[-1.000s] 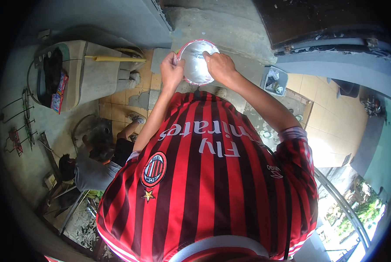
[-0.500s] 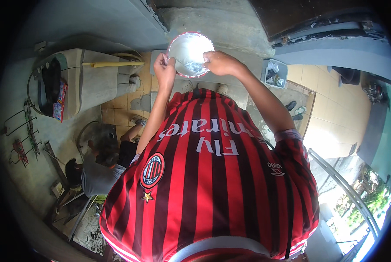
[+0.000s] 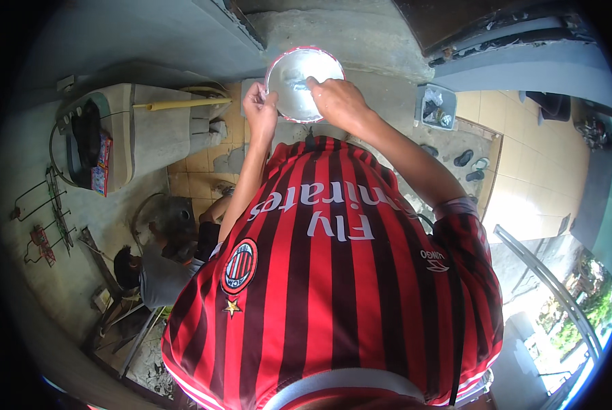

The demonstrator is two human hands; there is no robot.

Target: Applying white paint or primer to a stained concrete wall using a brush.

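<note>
A round white pail point(image 3: 293, 68) with a red-edged rim is held up ahead of me, its open top toward me and its inside pale and bright. My left hand point(image 3: 261, 109) is closed on the left side of its rim, thumb and fingers pinching the edge. My right hand point(image 3: 338, 104) reaches over the right part of the rim into the pail's opening, fingers curled near the middle of it. Something small and greyish shows by those fingertips, but I cannot make out what it is or whether they grip it.
A washing machine point(image 3: 157, 130) stands at left, a yellow pipe point(image 3: 189, 104) across it. Below it, another person point(image 3: 162, 273) crouches. To the right are a grey bin point(image 3: 446, 123) with plastic waste, several sandals point(image 3: 464, 158) and a metal rail point(image 3: 545, 287).
My right hand has moved from the rim farther left over the opening. The pail has shifted slightly right and up in view, and the clear, crinkled patch inside it looks smaller.
</note>
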